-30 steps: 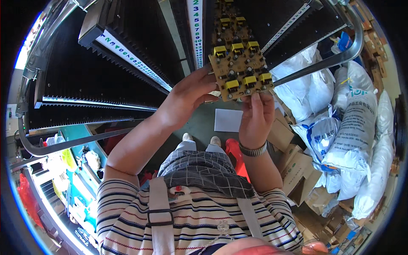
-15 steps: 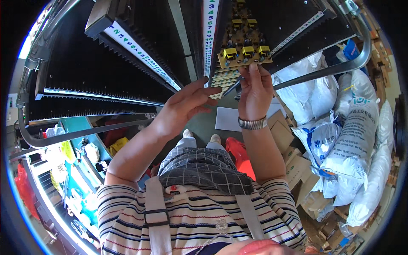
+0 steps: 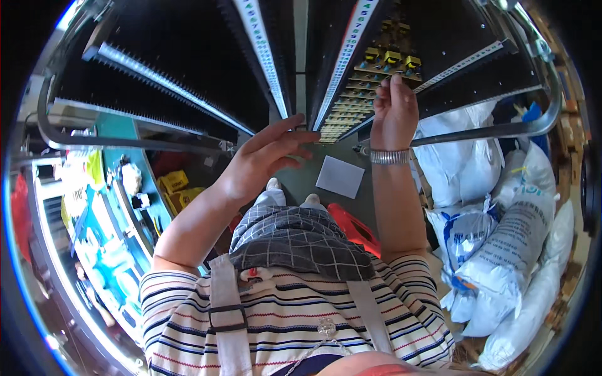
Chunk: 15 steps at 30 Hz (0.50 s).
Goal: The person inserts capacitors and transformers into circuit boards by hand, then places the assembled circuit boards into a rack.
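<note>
A circuit board (image 3: pixel 393 59) with yellow block components lies in a slot of the black rack, on the right. My right hand (image 3: pixel 396 116), with a metal band on the wrist, is closed at the board's near edge, thumb uppermost. How firmly the fingertips grip the edge is hard to see. Below it, the edges of several more boards (image 3: pixel 348 113) are stacked in the same rack bay. My left hand (image 3: pixel 269 150) is open and holds nothing, its fingers stretched toward the lower end of the numbered rack strips.
Numbered white strips (image 3: pixel 262 53) divide the black toothed rack walls. A bent metal rail (image 3: pixel 495 131) runs along the right side. White sacks (image 3: pixel 501 238) are piled at right. On the floor lies a white sheet (image 3: pixel 339 177); a green-topped bench (image 3: pixel 147 182) stands at left.
The board has gone farther into the rack, away from me, with my right hand following its near edge. My view has shifted left; my left hand stays open.
</note>
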{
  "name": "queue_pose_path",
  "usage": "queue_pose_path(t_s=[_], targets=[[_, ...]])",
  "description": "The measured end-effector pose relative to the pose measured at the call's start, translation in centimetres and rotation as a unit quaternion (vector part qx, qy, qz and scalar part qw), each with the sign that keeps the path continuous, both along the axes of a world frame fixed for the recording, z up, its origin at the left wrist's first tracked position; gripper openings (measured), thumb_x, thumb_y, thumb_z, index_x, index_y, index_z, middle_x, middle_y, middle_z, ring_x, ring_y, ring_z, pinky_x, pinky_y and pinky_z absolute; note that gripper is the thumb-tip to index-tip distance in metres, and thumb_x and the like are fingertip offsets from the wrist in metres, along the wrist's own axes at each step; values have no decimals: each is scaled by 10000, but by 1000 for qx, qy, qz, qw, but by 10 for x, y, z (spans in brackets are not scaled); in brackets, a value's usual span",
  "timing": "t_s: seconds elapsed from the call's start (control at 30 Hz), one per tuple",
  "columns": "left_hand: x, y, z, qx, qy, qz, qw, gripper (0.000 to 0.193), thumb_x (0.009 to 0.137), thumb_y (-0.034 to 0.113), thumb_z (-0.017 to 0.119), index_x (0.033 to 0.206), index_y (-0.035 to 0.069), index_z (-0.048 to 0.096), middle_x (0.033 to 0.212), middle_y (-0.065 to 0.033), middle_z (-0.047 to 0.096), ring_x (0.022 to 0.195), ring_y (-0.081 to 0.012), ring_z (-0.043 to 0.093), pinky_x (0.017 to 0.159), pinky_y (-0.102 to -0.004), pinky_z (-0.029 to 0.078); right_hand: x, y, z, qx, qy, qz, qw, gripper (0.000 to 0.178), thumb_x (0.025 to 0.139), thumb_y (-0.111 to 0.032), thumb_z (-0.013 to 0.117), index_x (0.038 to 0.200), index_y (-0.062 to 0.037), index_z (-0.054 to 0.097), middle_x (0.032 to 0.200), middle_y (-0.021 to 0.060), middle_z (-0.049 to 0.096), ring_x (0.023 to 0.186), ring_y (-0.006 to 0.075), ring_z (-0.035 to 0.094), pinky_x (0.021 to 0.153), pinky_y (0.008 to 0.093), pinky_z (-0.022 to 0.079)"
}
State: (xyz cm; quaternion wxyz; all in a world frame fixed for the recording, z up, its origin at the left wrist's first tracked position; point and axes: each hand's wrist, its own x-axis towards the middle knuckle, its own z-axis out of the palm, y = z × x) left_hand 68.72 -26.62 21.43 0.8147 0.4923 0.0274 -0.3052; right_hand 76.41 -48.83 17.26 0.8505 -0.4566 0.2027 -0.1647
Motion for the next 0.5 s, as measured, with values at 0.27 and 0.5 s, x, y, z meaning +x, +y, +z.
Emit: queue_pose_path(t_s=[0.27, 0.5], targets=[[-37, 24, -8, -2, 18, 55, 998, 467, 963, 147, 441, 1397, 2, 347, 1270, -163, 545, 1008, -187, 599, 890, -297, 475, 4, -40, -8, -13, 15, -28, 999, 188, 886, -237, 624, 813, -83, 545, 740, 17, 585, 651, 86, 522, 587, 220, 403], [-137, 60, -23, 5, 52, 39, 998, 413, 940, 176, 520, 1324, 34, 464, 1193, -98, 599, 988, -149, 591, 891, -310, 473, -140, -27, -36, -87, 52, -23, 995, 191, 944, -239, 549, 842, -78, 545, 729, -2, 494, 638, 74, 435, 538, 190, 345]])
